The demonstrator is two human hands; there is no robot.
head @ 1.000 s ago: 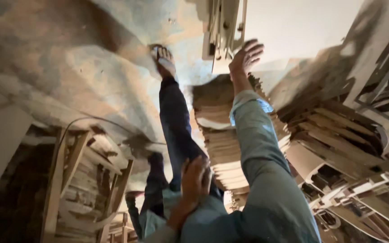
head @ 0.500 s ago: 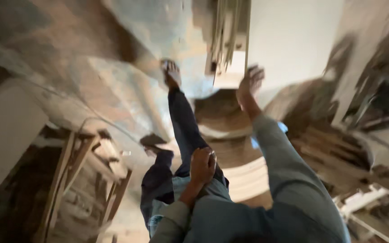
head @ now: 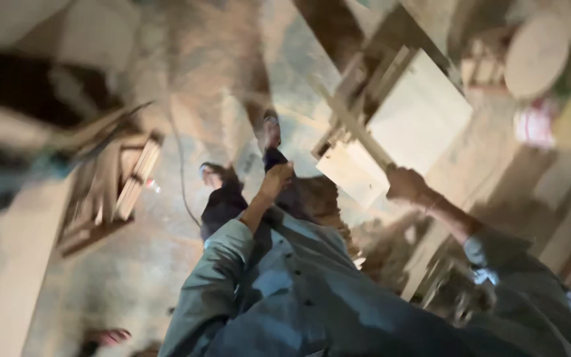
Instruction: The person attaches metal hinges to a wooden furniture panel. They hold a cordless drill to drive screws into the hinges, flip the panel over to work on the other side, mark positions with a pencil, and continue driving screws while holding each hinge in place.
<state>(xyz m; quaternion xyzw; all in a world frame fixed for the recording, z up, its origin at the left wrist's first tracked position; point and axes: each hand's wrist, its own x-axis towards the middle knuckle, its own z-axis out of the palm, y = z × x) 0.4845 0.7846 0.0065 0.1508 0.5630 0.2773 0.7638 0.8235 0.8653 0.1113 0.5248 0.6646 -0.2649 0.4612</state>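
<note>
1. Whereas the right hand a second ago was stretched out flat toward the stack of curved wooden pieces, it (head: 404, 184) is now curled shut on the edge of a pale wooden frame with flat panels (head: 404, 122), which it holds up in front of the body.
2. Since then the view has swung: the stack that filled the middle of the picture is gone from sight, and the frame that hung at the top edge now sits in the upper middle, tilted, with its slats running up to the left.
3. Both feet have shifted too; the far foot (head: 271, 131) and the near foot (head: 211, 174) stand on the mottled concrete floor (head: 219, 79), close together rather than one far ahead.
4. With its sleeve pushed back at the wrist, the right forearm rises from the lower right, bent at the elbow.
5. Down at the thigh, the left hand (head: 277, 178) remains against the dark trousers, fingers loosely bent, holding nothing that can be seen; blur hides whether it is fully closed.
6. Off to the left stands a wooden chair-like frame (head: 110, 192), blurred, and a round wooden disc (head: 535, 56) shows at the upper right.
</note>
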